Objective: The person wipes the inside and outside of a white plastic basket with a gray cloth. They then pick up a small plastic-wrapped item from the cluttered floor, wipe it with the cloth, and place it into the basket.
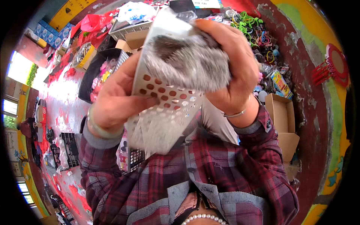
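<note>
A pale plastic basket [165, 94] with rows of round holes is raised in front of my chest, tilted and slightly blurred by motion. My left hand [114, 97] grips its left side, thumb across the holes. At the basket's upper right, my right hand [238, 56] curls round a grey furry bundle [187, 62] with a darker brown patch. The fur lies against the basket and covers part of it. What the bundle is exactly does not show, and my right fingertips are partly hidden behind it.
Behind my hands stand a grey crate [129, 30] and a black bin [88, 80] of colourful small things. Green and multicoloured bands [249, 22] are heaped at right, above an open cardboard box [279, 112]. Black baskets [69, 150] stand at left; red scraps litter the floor.
</note>
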Available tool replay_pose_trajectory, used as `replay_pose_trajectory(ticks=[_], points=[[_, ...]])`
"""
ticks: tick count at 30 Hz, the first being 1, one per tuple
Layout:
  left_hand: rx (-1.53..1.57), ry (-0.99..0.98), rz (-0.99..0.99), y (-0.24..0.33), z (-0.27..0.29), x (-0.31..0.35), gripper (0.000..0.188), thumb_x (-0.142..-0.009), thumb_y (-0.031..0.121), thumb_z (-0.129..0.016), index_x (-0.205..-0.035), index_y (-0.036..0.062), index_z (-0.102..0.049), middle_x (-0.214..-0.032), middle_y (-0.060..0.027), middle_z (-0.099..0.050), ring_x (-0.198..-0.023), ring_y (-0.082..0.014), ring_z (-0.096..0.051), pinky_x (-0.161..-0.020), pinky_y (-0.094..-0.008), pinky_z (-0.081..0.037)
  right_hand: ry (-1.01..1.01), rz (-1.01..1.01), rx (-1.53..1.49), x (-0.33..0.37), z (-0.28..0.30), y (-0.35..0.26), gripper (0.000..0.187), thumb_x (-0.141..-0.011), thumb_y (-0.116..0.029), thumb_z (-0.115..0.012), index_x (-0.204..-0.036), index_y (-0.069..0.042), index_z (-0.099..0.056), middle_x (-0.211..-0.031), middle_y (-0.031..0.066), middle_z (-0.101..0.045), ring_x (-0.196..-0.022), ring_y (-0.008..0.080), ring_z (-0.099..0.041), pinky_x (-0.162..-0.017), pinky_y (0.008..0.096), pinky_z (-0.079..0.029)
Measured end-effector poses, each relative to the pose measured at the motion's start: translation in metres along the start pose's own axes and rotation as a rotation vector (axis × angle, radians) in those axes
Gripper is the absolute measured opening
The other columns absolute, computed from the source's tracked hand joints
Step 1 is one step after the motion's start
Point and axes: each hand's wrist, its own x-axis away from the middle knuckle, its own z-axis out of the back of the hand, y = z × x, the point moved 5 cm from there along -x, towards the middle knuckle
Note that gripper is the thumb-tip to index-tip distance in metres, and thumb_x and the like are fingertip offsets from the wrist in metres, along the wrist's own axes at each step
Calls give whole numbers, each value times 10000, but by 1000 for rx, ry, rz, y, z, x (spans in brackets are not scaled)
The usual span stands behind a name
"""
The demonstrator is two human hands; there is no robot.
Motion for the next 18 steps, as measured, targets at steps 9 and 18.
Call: replay_pose_trajectory(ticks=[9,18], points=[[-52,-72,4,-66,1,-23,281,-775,-63,-490,-1034,-3,-583,-995,-35,-610,-906,-95,-548,-774,-238,-455,-391,322,116,72,-20,-43,372,-722,-203,-517,-1048,-29,-563,-1073,143,-554,-1005,261,-541,-829,376,-429],[-39,106,-44,-114,26,10,293,-711,-90,-439,-939,-34,-614,-922,-47,-632,-836,-130,-593,-707,-237,-463,-795,-174,-101,74,-33,-18,740,-611,-193,-643,-1278,-11,-379,-1306,161,-411,-1240,288,-368,-1032,442,-238]])
